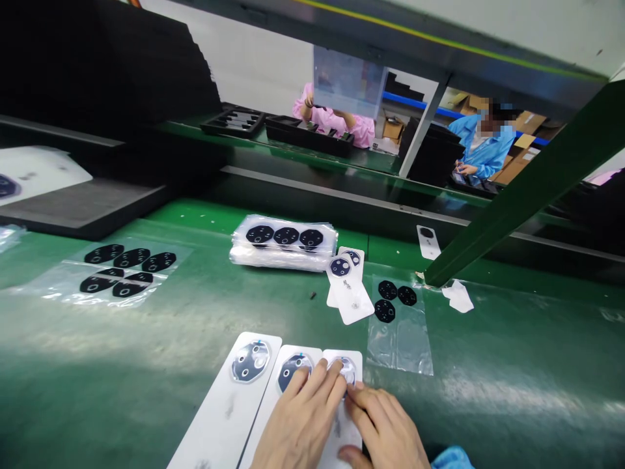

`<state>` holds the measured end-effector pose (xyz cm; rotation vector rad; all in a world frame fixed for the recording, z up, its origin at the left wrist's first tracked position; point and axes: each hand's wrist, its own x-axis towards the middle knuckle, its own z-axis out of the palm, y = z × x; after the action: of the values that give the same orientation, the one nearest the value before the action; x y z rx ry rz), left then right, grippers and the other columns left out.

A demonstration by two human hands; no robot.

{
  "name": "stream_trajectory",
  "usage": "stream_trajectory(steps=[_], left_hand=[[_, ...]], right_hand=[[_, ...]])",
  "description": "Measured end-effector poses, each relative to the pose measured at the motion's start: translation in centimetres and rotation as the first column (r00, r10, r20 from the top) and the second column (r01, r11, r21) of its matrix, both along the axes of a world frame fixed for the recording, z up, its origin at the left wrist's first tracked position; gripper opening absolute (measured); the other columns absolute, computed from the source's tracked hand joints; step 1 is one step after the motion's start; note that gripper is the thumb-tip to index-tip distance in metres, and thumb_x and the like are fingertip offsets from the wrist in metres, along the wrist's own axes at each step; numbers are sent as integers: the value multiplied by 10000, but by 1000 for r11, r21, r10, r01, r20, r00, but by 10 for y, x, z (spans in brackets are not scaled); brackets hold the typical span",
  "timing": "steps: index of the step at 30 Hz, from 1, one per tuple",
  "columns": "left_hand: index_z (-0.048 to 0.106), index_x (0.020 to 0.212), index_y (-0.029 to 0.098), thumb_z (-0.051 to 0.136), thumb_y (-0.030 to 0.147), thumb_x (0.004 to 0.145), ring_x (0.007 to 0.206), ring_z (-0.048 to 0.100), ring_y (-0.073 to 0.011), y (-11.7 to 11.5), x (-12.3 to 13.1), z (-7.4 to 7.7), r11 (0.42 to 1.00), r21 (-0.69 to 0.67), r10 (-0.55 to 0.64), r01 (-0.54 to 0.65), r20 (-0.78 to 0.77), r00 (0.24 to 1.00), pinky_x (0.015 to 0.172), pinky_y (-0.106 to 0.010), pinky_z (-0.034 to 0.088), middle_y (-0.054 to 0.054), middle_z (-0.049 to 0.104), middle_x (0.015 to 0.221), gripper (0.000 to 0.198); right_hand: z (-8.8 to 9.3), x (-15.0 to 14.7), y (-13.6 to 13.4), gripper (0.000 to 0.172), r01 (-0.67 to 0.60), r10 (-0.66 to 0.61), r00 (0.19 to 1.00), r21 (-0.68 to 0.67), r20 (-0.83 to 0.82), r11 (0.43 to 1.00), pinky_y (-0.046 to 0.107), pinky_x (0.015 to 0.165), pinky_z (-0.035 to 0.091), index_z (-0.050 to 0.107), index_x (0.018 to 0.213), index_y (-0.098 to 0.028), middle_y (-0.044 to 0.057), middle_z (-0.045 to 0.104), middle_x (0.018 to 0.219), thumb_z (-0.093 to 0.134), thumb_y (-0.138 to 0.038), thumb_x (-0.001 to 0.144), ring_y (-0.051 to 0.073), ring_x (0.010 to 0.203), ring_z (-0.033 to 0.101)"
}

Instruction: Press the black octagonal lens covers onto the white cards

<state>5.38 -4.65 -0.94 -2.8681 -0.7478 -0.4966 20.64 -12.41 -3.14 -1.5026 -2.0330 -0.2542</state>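
Note:
Three white phone back covers lie side by side in front of me, each with a dark octagonal camera plate near its top. The left cover is uncovered; the middle cover is partly under my left hand. My left hand lies across the middle and right covers, its fingers stretched out with their tips on the octagon of the right cover. Fingertips of my right hand touch that octagon's lower right edge, with the thumb apart from them, low on the cover. Whatever is beneath the fingertips is hidden.
Behind lies a stack of clear bags with black octagonal pieces. Loose covers and a bag of black octagons sit to its right, another bag left. A green post slants at right. Two co-workers sit beyond.

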Motion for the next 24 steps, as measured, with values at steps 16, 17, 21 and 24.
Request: stream_trajectory(steps=[16, 17, 21, 24], left_hand=[[499, 916, 185, 375, -11, 822, 809, 490, -198, 40, 15, 24, 767, -641, 104, 32, 173, 979, 694, -324, 408, -34, 551, 871, 250], [489, 917, 187, 389, -33, 795, 821, 487, -193, 42, 19, 24, 748, -663, 104, 40, 175, 979, 702, -316, 413, -28, 542, 873, 271], [469, 887, 202, 405, -79, 729, 775, 487, -161, 49, 27, 22, 722, -687, 48, 77, 161, 986, 670, -262, 419, 10, 519, 805, 329], [465, 844, 204, 396, -77, 731, 754, 483, -154, 53, 28, 18, 726, -682, 11, 88, 139, 990, 641, -245, 410, 13, 511, 778, 311]], right_hand=[[0, 3, -3, 430, -28, 33, 998, -81, 60, 996, 283, 763, 499, 617, 1061, -142, 74, 704, 971, 465, -499, 876, 203, 901, 618], [0, 4, -4, 438, -28, 36, 997, -110, 72, 993, 283, 779, 498, 611, 1077, -140, 75, 701, 985, 485, -502, 865, 205, 915, 614], [4, 5, -6, 425, -34, 46, 996, -151, 78, 988, 265, 799, 496, 607, 1091, -144, 74, 698, 1006, 510, -486, 858, 199, 924, 613], [12, 3, -5, 402, 0, 8, 998, -133, 62, 991, 269, 689, 517, 629, 1027, -163, 70, 700, 982, 493, -503, 862, 192, 810, 634]])
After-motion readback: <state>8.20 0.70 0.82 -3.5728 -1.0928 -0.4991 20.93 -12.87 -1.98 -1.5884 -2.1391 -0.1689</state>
